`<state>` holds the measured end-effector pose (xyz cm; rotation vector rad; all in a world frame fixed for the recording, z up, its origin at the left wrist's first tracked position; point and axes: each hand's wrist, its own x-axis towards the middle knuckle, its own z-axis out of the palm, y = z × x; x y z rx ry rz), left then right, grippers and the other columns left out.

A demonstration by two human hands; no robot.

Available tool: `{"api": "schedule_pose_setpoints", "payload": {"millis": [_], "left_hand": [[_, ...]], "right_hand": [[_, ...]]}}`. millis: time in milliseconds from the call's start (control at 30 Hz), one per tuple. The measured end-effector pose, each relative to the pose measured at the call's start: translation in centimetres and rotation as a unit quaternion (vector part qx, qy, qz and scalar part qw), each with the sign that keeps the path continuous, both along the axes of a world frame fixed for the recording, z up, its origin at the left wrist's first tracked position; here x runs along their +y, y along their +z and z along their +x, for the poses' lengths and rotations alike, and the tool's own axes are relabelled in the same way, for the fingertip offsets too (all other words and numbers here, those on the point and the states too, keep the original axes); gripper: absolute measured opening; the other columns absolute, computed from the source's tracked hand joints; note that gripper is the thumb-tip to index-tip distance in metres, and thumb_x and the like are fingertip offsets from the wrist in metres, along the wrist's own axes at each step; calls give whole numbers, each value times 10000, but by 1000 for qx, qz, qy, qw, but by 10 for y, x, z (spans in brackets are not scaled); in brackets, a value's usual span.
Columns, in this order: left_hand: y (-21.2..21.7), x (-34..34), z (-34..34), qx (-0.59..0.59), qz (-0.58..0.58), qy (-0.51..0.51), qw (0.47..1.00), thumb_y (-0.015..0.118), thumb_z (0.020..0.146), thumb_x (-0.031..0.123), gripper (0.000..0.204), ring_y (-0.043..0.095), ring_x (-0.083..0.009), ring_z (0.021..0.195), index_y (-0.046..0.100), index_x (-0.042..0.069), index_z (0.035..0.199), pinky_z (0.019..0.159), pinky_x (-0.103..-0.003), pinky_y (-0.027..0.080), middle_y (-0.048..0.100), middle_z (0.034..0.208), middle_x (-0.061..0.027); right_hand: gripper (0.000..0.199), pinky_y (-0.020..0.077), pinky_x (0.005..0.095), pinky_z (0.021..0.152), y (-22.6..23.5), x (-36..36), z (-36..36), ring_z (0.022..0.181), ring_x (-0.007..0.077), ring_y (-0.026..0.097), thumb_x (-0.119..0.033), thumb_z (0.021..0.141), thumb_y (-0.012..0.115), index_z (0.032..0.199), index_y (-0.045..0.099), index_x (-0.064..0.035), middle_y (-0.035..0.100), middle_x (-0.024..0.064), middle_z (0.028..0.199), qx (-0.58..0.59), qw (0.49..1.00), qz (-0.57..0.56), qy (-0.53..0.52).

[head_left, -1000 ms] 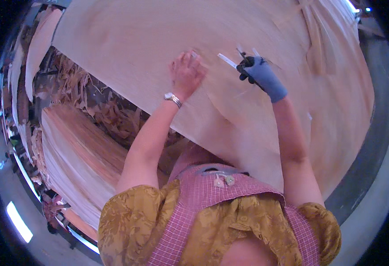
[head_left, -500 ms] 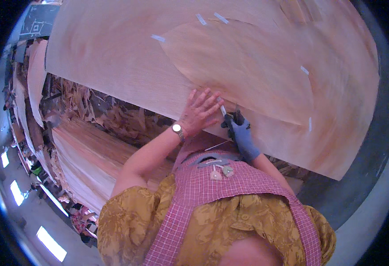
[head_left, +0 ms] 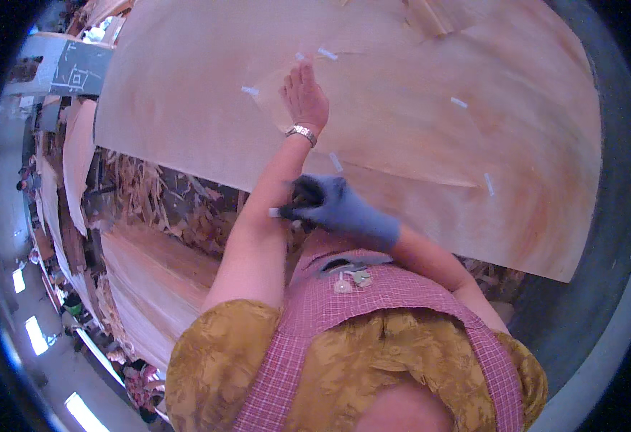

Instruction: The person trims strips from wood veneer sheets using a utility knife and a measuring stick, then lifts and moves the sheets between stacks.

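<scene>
My left hand [head_left: 306, 101] lies flat on a large pale wood veneer sheet [head_left: 178, 93], fingers stretched away from me, close to the upper left part of a leaf-shaped veneer patch [head_left: 394, 137]. Short strips of white tape sit along the patch's outline, including one tape strip [head_left: 335, 162] on its near edge. My right hand [head_left: 322, 205], in a blue-grey glove with dark fingers, is curled beside my left forearm and blurred. A small white piece [head_left: 275, 212] shows at its fingertips; a dark shape in the grip cannot be made out.
Torn veneer scraps [head_left: 139, 187] fill the gap left of the sheet's near edge. Beyond them lies a stack of veneer [head_left: 157, 281]. A loose brown piece [head_left: 430, 18] rests on the sheet's far side. Another person [head_left: 142, 385] is at the lower left.
My left hand has slid away from me across the patch. My right hand has come off the patch's near edge toward my left forearm, and a white tape strip now shows there.
</scene>
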<state>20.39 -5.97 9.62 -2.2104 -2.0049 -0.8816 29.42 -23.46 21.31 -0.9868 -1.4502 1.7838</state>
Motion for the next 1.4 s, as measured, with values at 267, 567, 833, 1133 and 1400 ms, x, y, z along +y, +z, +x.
{"api": "schedule_pose_setpoints", "payload": {"millis": [267, 567, 833, 1133, 1400], "left_hand": [[-53, 15, -88, 49, -69, 17, 996, 564, 896, 398, 711, 347, -374, 1357, 278, 137, 1492, 1090, -530, 278, 407, 1460, -162], [-77, 69, -160, 86, -198, 110, 970, 433, 880, 674, 774, 142, -347, 1461, 245, 283, 1520, 1111, -654, 100, 201, 1583, -137], [-73, 3, -188, 123, -193, 129, 965, 431, 868, 688, 804, 121, -327, 1470, 237, 269, 1527, 1116, -653, 62, 175, 1594, -123], [-20, -130, -152, 110, -283, 141, 942, 629, 833, 509, 807, 192, -342, 1447, 299, 197, 1500, 1127, -613, 117, 231, 1569, -138], [-34, -29, -151, 116, -209, 116, 964, 571, 850, 558, 812, 192, -343, 1451, 263, 210, 1515, 1138, -611, 98, 269, 1555, -142]], "right_hand": [[259, 491, 376, 927, -88, -16, 104, 1075, 335, 600, -100, 907, 597, 1152, 593, -15, 610, 196, 1176, -196, 901, 187, -340], [441, 303, 423, 1135, -180, -63, 464, 1339, 375, 400, -172, 977, 442, 1376, 446, 17, 433, 228, 1437, -732, 566, 102, -365], [477, 265, 402, 1161, -187, -106, 453, 1359, 376, 372, -153, 975, 448, 1396, 397, 64, 405, 235, 1457, -691, 629, 104, -340], [441, 304, 406, 1138, -157, -238, 443, 1339, 349, 413, -142, 970, 459, 1369, 448, 44, 446, 232, 1426, -717, 592, 119, -347], [424, 331, 428, 1116, -171, -146, 446, 1306, 384, 439, -207, 987, 449, 1325, 504, 43, 487, 249, 1383, -751, 542, 119, -358]]}}
